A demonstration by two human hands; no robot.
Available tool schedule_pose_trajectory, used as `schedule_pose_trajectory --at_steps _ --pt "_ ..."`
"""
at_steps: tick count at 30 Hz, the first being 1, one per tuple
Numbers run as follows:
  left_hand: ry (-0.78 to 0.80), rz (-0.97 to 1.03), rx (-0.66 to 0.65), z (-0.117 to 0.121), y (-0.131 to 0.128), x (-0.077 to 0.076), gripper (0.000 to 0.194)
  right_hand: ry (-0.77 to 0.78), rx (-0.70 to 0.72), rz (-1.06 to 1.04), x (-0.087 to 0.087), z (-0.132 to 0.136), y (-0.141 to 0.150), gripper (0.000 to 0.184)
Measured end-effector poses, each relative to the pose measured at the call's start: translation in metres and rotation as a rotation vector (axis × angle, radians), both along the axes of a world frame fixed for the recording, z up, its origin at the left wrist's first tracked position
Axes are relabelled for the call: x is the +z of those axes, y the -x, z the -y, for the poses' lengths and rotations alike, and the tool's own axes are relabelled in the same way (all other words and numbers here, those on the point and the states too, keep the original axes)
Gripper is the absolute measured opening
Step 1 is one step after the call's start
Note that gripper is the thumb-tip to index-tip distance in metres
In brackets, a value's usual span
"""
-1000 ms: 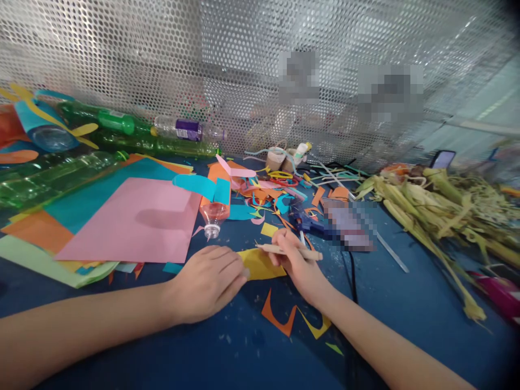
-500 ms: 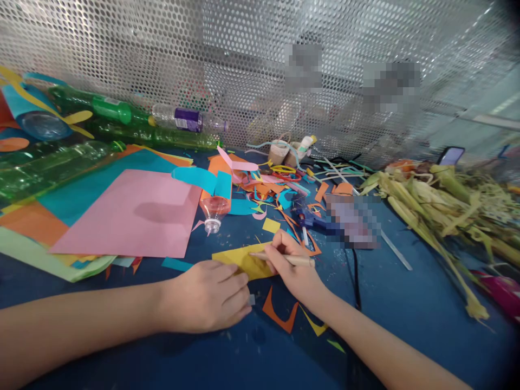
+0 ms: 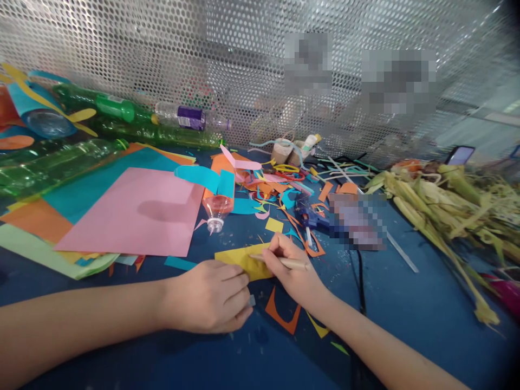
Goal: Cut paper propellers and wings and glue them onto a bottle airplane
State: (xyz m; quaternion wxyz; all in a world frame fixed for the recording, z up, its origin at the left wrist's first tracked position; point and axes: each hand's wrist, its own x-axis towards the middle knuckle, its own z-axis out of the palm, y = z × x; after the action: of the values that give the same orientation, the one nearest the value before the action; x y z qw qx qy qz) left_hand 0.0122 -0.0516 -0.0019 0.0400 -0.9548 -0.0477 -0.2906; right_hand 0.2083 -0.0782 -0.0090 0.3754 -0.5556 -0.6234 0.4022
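Observation:
A strip of yellow paper point(image 3: 235, 255) lies on the blue table in front of me. My left hand point(image 3: 213, 297) is closed over its lower left edge, fingers curled and pressed down on it; the thumb is hidden. In my right hand point(image 3: 290, 265) I grip a light wooden pencil point(image 3: 293, 264), its tip at the middle of the yellow paper. Just beyond the strip lies a small yellow paper square point(image 3: 274, 225). Orange cut-out scrap point(image 3: 283, 312) sits below my right hand.
Coloured paper sheets, pink point(image 3: 138, 216) on top, are stacked at left. A cut bottle top point(image 3: 217, 211) with paper strips stands ahead. Green bottles point(image 3: 69, 165) lie behind the stack. Scraps, a blue glue gun point(image 3: 312, 218) with black cable, and corn husks point(image 3: 434, 216) spread rightward.
The whole view has shifted slightly, so things appear a little further right. Both hands keep nearly the same position on the yellow paper, and the pencil tip stays near its middle.

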Motion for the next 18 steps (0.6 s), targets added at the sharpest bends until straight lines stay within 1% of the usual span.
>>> schedule_pose_trajectory --at_steps 13,18 --pt "0.01 0.013 -0.017 -0.0006 -0.0009 0.0005 0.016 0.068 0.052 -0.046 0.0014 -0.0006 -0.0001 0.024" --pt "0.027 0.004 -0.006 -0.0006 -0.0011 0.0003 0.016 0.053 0.074 -0.025 0.0019 -0.0008 -0.0033 0.024"
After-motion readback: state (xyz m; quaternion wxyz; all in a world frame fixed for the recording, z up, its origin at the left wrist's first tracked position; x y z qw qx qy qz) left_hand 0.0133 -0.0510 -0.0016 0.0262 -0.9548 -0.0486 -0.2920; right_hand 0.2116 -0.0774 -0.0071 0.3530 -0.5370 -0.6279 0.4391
